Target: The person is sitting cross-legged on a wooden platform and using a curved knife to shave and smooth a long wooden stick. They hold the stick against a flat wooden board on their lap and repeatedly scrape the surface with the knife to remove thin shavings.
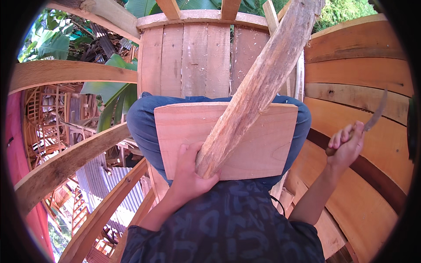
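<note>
A long, rough wooden log (258, 83) slants from my lap up to the far right. My left hand (193, 168) grips its near end, thumb along the side and fingers underneath, partly hidden. Under the log a flat wooden board (184, 122) lies across my thighs. Off to the right, my raised right hand (346, 144) is closed around the handle of a knife (377, 114). Its slightly curved blade points up and away, apart from the log.
A plank platform (193, 57) with scattered wood chips lies beyond my knees. An orange plank wall (359, 79) stands close on the right. Wooden rails (74, 164) run along the left, with corrugated metal sheets (127, 188) below and banana leaves (112, 90) outside.
</note>
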Available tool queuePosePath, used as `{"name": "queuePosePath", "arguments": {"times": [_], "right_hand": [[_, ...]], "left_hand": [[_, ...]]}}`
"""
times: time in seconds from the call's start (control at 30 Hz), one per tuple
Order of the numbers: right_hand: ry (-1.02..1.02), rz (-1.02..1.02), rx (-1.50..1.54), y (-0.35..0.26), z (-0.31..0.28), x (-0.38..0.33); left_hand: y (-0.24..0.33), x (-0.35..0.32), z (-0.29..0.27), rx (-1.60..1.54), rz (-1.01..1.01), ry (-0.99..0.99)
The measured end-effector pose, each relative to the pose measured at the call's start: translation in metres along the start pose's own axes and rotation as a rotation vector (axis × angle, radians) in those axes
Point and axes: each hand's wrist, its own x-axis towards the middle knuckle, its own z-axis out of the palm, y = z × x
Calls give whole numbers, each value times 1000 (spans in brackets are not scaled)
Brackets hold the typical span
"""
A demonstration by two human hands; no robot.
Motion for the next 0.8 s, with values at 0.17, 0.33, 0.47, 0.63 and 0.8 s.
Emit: {"name": "queuePosePath", "arguments": {"times": [0.17,0.33,0.47,0.63,0.8], "right_hand": [[-768,272,-261,-10,9,-60],[-816,537,-379,11,20,-60],[-200,-14,-391,17,24,-46],[-111,-12,-85,-29,-11,-12],[-1055,425,-280,-12,15,-71]], "left_hand": [[3,2,4,49,17,-42],[-1,1,2,86,18,-20],[0,3,2,7,-10,-30],[0,5,0,7,17,-13],[3,4,3,49,26,-38]]}}
